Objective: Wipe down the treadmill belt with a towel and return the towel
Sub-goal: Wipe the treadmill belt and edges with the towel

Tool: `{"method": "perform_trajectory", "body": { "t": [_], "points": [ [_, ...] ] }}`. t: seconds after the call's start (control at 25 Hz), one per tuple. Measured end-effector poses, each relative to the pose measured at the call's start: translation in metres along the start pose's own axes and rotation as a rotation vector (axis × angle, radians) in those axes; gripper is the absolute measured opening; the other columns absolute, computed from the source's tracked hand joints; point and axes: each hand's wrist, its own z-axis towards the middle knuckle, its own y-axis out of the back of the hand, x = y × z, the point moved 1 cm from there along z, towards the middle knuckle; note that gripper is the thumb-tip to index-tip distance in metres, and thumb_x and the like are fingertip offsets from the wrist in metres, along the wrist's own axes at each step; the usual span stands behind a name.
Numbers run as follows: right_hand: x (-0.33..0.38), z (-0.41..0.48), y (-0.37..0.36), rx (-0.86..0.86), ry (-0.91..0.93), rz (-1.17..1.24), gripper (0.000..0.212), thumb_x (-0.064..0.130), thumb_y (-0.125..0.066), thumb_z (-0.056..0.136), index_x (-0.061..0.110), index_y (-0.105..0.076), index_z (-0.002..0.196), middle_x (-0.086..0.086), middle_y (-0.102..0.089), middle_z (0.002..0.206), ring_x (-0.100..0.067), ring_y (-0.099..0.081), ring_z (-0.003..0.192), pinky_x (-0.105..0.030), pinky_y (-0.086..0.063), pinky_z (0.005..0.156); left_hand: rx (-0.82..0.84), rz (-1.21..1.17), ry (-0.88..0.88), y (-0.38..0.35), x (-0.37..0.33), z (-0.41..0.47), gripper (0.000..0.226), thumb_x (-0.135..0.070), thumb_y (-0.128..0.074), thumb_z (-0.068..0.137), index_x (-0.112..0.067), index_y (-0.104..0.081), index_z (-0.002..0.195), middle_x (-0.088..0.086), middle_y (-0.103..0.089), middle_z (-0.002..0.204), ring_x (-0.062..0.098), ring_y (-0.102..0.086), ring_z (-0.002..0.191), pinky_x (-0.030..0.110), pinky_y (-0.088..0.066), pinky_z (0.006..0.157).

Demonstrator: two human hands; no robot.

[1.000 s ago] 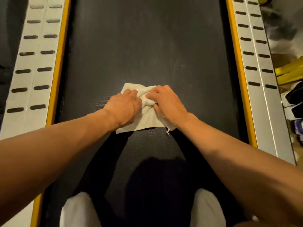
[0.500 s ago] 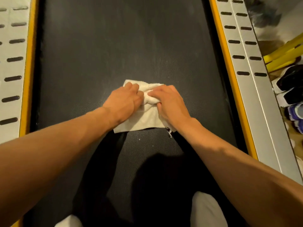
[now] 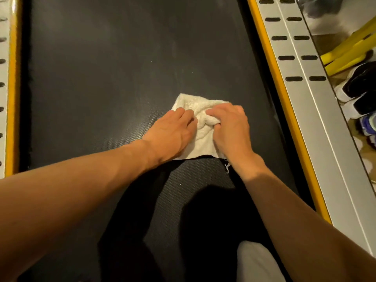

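Observation:
A small white towel (image 3: 200, 139) lies bunched on the black treadmill belt (image 3: 112, 78), a little right of the belt's middle. My left hand (image 3: 171, 133) presses flat on the towel's left part, its fingers laid over the cloth. Beside it, my right hand (image 3: 232, 129) grips a raised fold of the towel between thumb and curled fingers. Both hands cover much of the cloth, and a loose thread hangs at its near right corner.
Grey slotted side rails with yellow trim border the belt, the right rail (image 3: 305, 82) and the left rail (image 3: 4, 98). Shoes (image 3: 360, 88) and yellow bars (image 3: 350, 49) lie on the floor at right. My knee (image 3: 258, 263) in light trousers shows at the bottom.
Both hands have slid the towel to the right across the belt, closer to the right rail. The grip on the towel looks the same.

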Motion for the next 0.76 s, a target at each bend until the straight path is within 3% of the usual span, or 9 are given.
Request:
{"method": "perform_trajectory", "body": {
  "t": [0.2,0.36,0.44,0.52,0.6,0.76],
  "points": [
    [-0.022,-0.035,0.014,0.055,0.017,-0.095,0.047,-0.010,-0.059,0.075,0.020,-0.070,0.110,0.003,-0.062,0.120,-0.018,-0.047,0.110,-0.031,-0.041,0.095,0.003,-0.010,-0.059,-0.002,-0.024,-0.001,0.040,-0.017,-0.027,0.090,-0.004,-0.058,0.111,0.013,-0.056,0.106,0.028,-0.052,0.087,0.039,-0.044,0.073],
    [-0.031,-0.016,0.022,0.013,0.011,-0.105,0.047,-0.012,-0.057,0.075,0.019,-0.070,0.109,0.004,-0.063,0.117,-0.018,-0.048,0.109,-0.027,-0.039,0.094,0.053,0.001,-0.071,-0.001,-0.032,0.011,0.046,-0.019,-0.029,0.090,0.002,-0.060,0.116,0.019,-0.061,0.113,0.033,-0.057,0.100,0.041,-0.047,0.091],
    [-0.024,-0.012,0.018,0.014,0.022,-0.125,0.045,-0.009,-0.058,0.077,0.018,-0.068,0.111,0.002,-0.062,0.117,-0.020,-0.048,0.109,-0.027,-0.036,0.092,0.046,0.063,-0.047,0.011,-0.026,0.017,0.056,-0.018,-0.023,0.087,0.006,-0.059,0.122,0.026,-0.058,0.125,0.036,-0.057,0.116,0.035,-0.043,0.102],
    [-0.028,-0.021,0.023,0.054,0.029,-0.134,0.044,-0.005,-0.056,0.079,0.019,-0.066,0.114,0.002,-0.060,0.120,-0.020,-0.046,0.110,-0.025,-0.033,0.093,0.111,0.063,-0.045,0.015,-0.026,0.017,0.059,-0.013,-0.011,0.091,0.007,-0.028,0.144,0.028,-0.025,0.151,0.036,-0.025,0.141,0.031,-0.016,0.116],
    [-0.043,-0.038,0.038,0.092,0.065,-0.138,0.045,-0.003,-0.053,0.078,0.020,-0.066,0.114,0.002,-0.060,0.119,-0.018,-0.046,0.109,-0.024,-0.034,0.096,0.228,-0.007,-0.055,0.012,-0.039,0.013,0.055,-0.010,-0.010,0.097,-0.001,-0.002,0.150,0.020,0.004,0.158,0.032,0.004,0.146,0.031,0.004,0.117],
    [-0.072,-0.036,0.065,0.059,-0.003,-0.168,0.047,-0.011,-0.056,0.075,0.019,-0.068,0.109,-0.001,-0.062,0.115,-0.020,-0.050,0.108,-0.007,-0.023,0.099,0.262,-0.089,-0.092,0.005,-0.067,0.032,0.054,-0.012,-0.017,0.100,-0.004,0.000,0.151,0.018,0.009,0.158,0.030,0.010,0.146,0.036,-0.001,0.120]
  ]
}}
